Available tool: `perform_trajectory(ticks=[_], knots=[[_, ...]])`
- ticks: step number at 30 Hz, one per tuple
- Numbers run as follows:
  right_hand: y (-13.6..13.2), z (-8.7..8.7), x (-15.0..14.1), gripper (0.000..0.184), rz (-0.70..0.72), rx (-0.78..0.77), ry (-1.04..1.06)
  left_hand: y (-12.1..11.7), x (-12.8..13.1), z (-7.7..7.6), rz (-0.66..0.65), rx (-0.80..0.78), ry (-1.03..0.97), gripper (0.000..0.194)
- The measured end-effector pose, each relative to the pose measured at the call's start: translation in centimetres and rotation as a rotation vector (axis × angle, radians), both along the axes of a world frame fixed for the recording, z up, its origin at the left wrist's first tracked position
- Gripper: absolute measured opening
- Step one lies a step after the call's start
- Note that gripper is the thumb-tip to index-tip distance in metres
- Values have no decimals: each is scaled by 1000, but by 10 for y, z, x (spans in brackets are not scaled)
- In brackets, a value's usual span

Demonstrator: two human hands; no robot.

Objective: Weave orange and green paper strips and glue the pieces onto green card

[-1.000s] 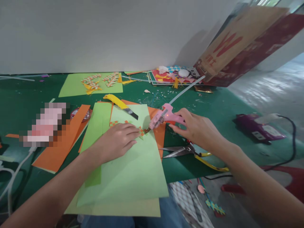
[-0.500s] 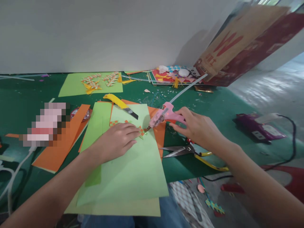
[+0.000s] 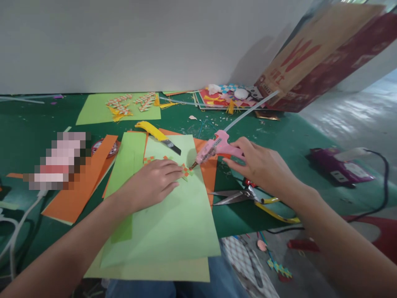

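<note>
My right hand (image 3: 262, 163) is wrapped round the handle of a pink hot glue gun (image 3: 214, 147), with a long clear glue stick out of its back. The nozzle points down left at the end of a woven orange-and-green checked paper piece (image 3: 185, 170). Palm down, my left hand (image 3: 156, 178) lies over that piece with its fingers flat, covering its middle; bits show beyond the knuckles and fingertips. Beneath lies a pale green paper sheet (image 3: 173, 223), stacked on more green and orange sheets. A yellow utility knife (image 3: 159, 135), blade out, rests on the sheet's top.
Open scissors (image 3: 248, 196) lie under my right wrist. Left are orange paper strips (image 3: 82, 186) and a blurred-out pink object (image 3: 60, 159) with a white cable. Checked woven pieces (image 3: 119, 105) lie behind on green paper. A paper bag (image 3: 310, 62) and a purple packet (image 3: 341, 167) are right.
The glue gun's nozzle has lifted slightly off the woven piece's end, and the gun has shifted a little up and right. My left hand stays put.
</note>
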State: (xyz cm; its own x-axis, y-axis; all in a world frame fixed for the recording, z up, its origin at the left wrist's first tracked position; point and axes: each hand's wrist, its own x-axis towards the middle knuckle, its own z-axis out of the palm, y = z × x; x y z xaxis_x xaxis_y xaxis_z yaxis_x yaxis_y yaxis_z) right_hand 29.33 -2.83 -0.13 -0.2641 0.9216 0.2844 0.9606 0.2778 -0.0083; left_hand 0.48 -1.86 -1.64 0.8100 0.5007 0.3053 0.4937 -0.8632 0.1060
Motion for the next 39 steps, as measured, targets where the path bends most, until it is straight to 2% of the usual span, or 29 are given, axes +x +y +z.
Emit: perform_trajectory(ticks=[5,14,22,33,36,39], knots=[[-2,1,-2,24,-5,10,4,0,0,-1,-13,6,-8,32],[-5,3,-4,39,-90,0,46,0,0,0,-10,0,5,32],[-7,5,-3,34,-16,71,-11,1,0,-1,-17,35,6,32],[-12,12,-9,28,-3,128,-98,0,0,-2,-9,9,4,31],[-13,15,-10,31,-49,92,-32,0,-1,-2,-3,-6,-1,31],[-10,21,-9,35,-188,4,82,0,-1,-2,-3,-35,3,31]])
